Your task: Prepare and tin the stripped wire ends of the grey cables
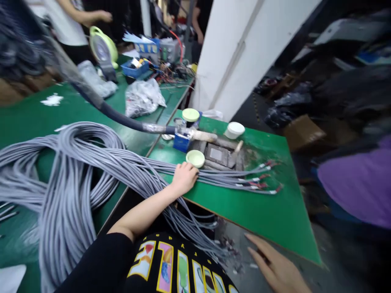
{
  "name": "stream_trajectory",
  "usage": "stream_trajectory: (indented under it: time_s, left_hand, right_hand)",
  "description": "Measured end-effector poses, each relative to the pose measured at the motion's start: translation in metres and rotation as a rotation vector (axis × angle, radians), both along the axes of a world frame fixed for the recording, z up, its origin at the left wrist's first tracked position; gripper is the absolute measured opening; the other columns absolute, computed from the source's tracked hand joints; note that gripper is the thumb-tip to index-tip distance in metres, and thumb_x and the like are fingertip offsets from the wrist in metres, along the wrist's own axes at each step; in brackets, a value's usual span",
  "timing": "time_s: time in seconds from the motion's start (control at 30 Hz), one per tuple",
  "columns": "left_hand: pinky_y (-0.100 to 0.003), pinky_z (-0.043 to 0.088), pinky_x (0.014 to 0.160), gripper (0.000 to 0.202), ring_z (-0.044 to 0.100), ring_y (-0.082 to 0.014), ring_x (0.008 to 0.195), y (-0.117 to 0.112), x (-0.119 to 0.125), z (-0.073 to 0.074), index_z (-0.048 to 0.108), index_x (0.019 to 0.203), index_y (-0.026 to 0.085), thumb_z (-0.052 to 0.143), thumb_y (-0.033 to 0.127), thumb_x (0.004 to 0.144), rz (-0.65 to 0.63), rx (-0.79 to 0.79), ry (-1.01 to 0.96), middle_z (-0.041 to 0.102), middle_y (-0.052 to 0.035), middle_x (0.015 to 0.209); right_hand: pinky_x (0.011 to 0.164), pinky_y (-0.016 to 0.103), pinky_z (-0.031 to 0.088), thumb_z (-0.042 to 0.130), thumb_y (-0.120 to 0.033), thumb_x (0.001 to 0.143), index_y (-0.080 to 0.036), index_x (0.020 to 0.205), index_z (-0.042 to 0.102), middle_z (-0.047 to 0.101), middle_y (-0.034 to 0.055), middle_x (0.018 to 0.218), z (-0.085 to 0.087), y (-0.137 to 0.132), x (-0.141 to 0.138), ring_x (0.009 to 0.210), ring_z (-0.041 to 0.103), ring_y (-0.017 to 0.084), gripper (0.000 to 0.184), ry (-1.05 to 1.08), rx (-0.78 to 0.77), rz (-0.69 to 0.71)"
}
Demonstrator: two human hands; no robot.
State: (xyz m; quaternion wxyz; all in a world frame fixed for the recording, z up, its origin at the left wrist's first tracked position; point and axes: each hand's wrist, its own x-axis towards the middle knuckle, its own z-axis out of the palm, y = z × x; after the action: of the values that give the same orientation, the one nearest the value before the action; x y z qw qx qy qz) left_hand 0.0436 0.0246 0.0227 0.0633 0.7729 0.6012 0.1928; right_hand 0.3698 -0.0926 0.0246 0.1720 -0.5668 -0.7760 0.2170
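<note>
My left hand (184, 177) rests on a bundle of grey cables (91, 162), its fingers curled over them at the near edge of a small green table (259, 211). The cables fan out from a big coil on the left and run rightward across that table. Their stripped ends (259, 181) show red and white tips. My right hand (275, 264) hangs low at the bottom right, below the table's front edge. Its fingers are stretched out and hold nothing.
Behind my left hand sit a pale green dish (195, 158), a metal fixture (218, 154), a blue box (181, 142), a white cup (234, 130) and a dark hose (122, 118). The long green bench holds a plastic bag (143, 97) and a fan (103, 49). Another person (76, 20) stands far left.
</note>
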Motion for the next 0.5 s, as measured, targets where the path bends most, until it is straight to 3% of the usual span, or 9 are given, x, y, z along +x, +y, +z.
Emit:
stream_trajectory:
  time_s: [0.07,0.13,0.23,0.37,0.5]
  left_hand:
    - [-0.037,0.036,0.079,0.019,0.05,-0.0228,0.1,0.004,0.002,0.0,0.062,0.1,0.02,0.047,0.029,0.092,-0.01,0.001,0.037,0.062,-0.0065,0.102]
    - [-0.036,0.036,0.078,0.02,0.05,-0.022,0.1,0.004,0.004,-0.001,0.06,0.099,0.018,0.043,0.027,0.093,-0.011,0.005,0.05,0.061,-0.0068,0.101]
    - [-0.035,0.036,0.078,0.019,0.051,-0.0211,0.097,-0.003,0.005,0.001,0.057,0.099,0.016,0.04,0.024,0.094,-0.024,0.017,0.008,0.061,-0.0077,0.098]
    - [-0.033,0.037,0.077,0.018,0.052,-0.0193,0.091,-0.021,0.001,0.012,0.055,0.097,0.016,0.04,0.025,0.094,-0.102,0.082,-0.163,0.062,-0.0069,0.093]
    - [-0.032,0.038,0.077,0.017,0.054,-0.018,0.087,-0.042,-0.007,0.019,0.055,0.096,0.017,0.041,0.025,0.092,-0.177,0.137,-0.328,0.064,-0.0069,0.092]
  right_hand:
    - [0.078,0.037,0.058,0.054,-0.046,0.081,-0.023,0.104,0.072,0.071,0.0094,0.106,0.0,0.013,-0.042,0.095,0.068,0.028,0.037,0.173,-0.22,0.132]
    - [0.07,0.035,0.059,0.055,-0.048,0.084,-0.021,0.111,0.069,0.071,0.0121,0.106,0.0,0.025,-0.084,0.084,0.069,0.025,0.041,0.378,-0.468,0.204]
    - [0.051,0.031,0.054,0.062,-0.053,0.082,-0.018,0.116,0.064,0.07,0.0145,0.102,-0.001,0.041,-0.134,0.064,0.065,0.02,0.048,0.731,-0.688,0.177]
    - [0.049,0.029,0.05,0.073,-0.05,0.075,-0.023,0.115,0.062,0.068,0.0123,0.105,0.007,0.073,-0.155,0.056,0.06,0.015,0.05,1.241,-0.642,-0.046]
    - [0.046,0.022,0.046,0.076,-0.046,0.069,-0.019,0.096,0.066,0.069,0.0059,0.087,0.025,0.107,-0.132,0.05,0.051,0.009,0.039,1.563,-0.427,-0.328]
